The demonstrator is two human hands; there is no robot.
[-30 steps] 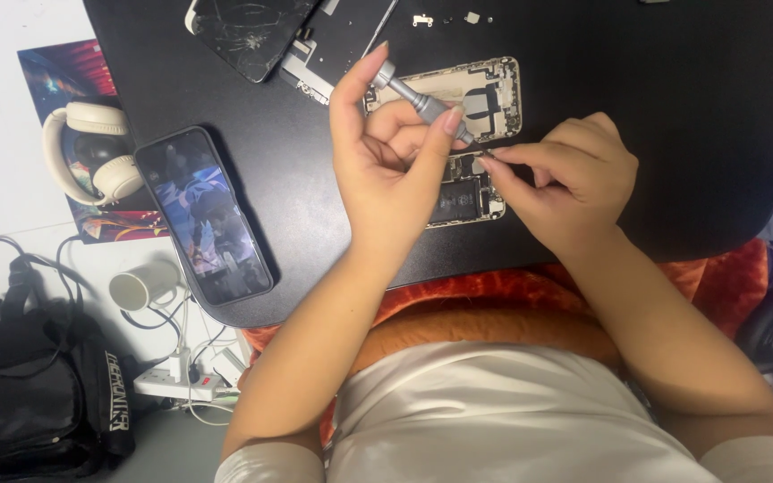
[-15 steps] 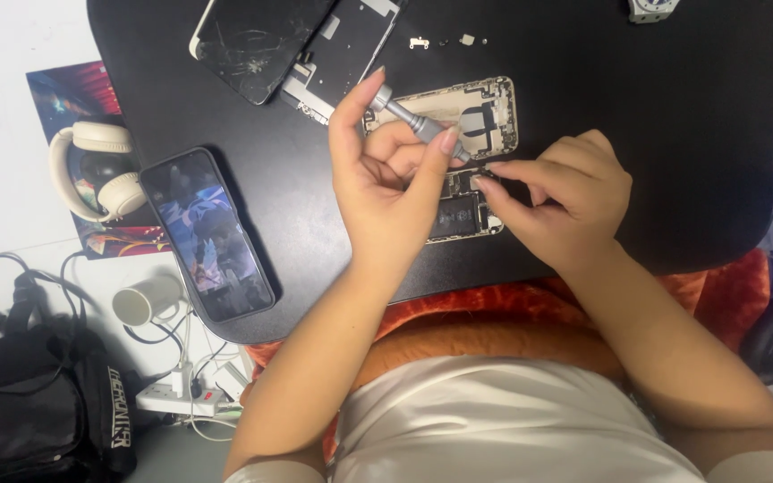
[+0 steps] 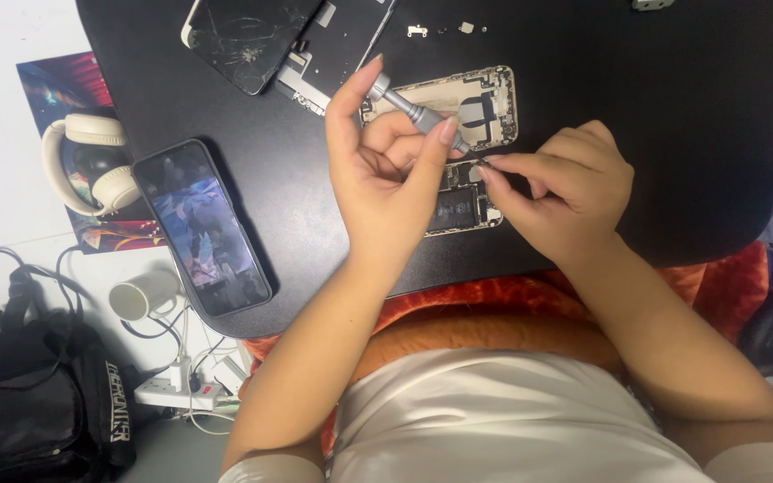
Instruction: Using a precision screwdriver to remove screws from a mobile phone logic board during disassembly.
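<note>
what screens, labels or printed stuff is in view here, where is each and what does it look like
Lit phone: left on the black table, tall rectangle, bluish picture on its screen.
Cracked screen: top edge of the table, dark glass, pale rim, detached.
Poster: on the floor left of the table, under headphones, blue and red artwork.
Black bag: bottom left, white lettering on its side.

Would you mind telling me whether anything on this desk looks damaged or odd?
Yes: the detached phone screen at the table's far left edge has cracked glass. The opened phone, under the screwdriver in the left hand, lies with its insides exposed.
</note>
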